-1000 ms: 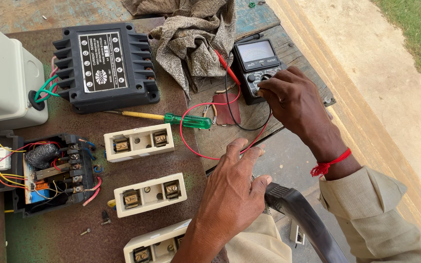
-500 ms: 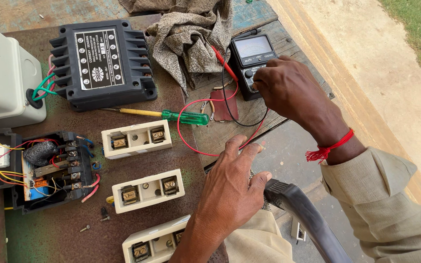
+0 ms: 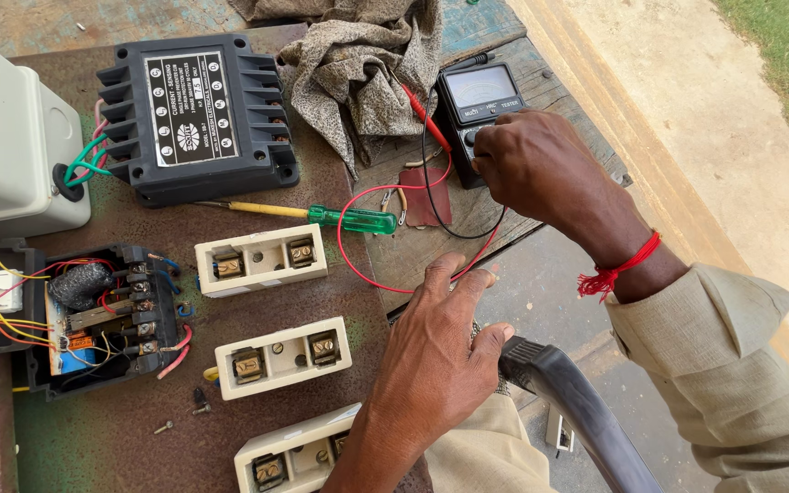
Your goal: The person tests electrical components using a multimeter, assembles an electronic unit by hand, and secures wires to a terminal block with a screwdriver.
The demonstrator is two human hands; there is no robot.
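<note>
My right hand (image 3: 541,164) is closed on the dial of a black analog multimeter (image 3: 478,91), which stands at the far edge of the wooden bench. The meter's red lead (image 3: 358,265) and black lead (image 3: 431,205) loop across the bench towards my left hand (image 3: 440,356). That hand rests palm down at the bench edge with its fingertips on the leads. Whether it grips them is hidden. A green-handled screwdriver (image 3: 353,217) lies just left of the wire loop.
Three cream fuse blocks (image 3: 262,260) (image 3: 283,356) (image 3: 294,452) lie in a row on the rusty plate. A black finned relay unit (image 3: 195,114), an open wired starter (image 3: 102,315), a grey housing (image 3: 6,137), a crumpled cloth (image 3: 367,64) and a black hose (image 3: 568,397) surround them.
My right hand has stayed on the meter's dial and turned slightly. My left hand has kept its place on the leads. The view has shifted a little.
</note>
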